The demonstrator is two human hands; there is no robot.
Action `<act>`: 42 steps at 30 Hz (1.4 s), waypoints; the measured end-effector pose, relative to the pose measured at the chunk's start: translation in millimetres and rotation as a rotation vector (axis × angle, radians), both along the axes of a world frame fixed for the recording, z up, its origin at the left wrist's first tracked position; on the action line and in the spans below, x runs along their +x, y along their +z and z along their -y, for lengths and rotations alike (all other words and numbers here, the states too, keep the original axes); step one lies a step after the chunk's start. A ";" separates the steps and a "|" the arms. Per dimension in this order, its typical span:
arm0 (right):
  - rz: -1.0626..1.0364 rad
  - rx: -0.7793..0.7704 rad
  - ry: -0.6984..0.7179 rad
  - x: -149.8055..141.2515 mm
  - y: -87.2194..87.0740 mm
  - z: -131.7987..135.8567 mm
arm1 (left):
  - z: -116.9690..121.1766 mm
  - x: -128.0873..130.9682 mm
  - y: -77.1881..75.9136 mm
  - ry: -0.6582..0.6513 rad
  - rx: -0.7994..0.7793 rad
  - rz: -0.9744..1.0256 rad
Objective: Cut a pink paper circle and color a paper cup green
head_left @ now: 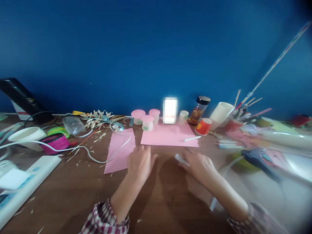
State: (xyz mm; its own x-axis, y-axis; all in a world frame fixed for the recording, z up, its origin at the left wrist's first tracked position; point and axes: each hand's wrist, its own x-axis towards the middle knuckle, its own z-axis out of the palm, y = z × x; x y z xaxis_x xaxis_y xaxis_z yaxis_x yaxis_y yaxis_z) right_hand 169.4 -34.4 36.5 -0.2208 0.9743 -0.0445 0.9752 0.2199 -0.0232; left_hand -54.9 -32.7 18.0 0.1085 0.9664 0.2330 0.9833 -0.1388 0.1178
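Plaid sleeves [104, 217] come in at the near edge, with both forearms reaching over the brown counter [153, 208]. The left hand [141, 162] is bent palm down over the right side of a narrow pink sheet [119, 149], thumb apart; I cannot tell whether its curled fingers grasp or press anything. The right hand [198, 164] seems to pinch a small white piece [181, 160] between thumb and fingers, near the middle of the counter; blur hides what it is.

Just beyond the hands lies a larger pink sheet [168, 135], a white pen [192, 138] across its near right corner. Three pale cups with pink round tops [147, 125] stand at its far left, and one small pale cup [183, 117] without such a top stands at its far right.

I judge the step in hand to be handling the white piece; any next move with it calls for a steady pinch and a clear view past the fingers.
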 end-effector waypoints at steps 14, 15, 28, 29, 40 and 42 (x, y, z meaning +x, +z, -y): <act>-1.943 -0.241 -0.211 -16.7 -20.3 3.5 | 1.3 29.8 -16.7 -0.109 -0.496 1.648; -1.979 -0.252 -0.226 -17.2 -21.5 3.7 | 2.1 31.1 -15.0 -0.097 -0.537 1.730; -1.968 -0.168 -0.206 -22.1 -29.6 4.4 | 4.6 36.8 -17.3 -0.023 -0.690 1.922; -1.946 -0.153 -0.202 -22.0 -29.8 4.3 | 4.6 36.8 -17.2 -0.027 -0.692 1.922; -1.399 -0.020 -0.071 -18.0 -24.1 13.0 | 5.1 33.1 -18.1 -0.121 -0.509 1.675; -1.297 0.000 -0.063 -15.9 -21.0 14.7 | 5.8 32.6 -18.3 -0.153 -0.438 1.541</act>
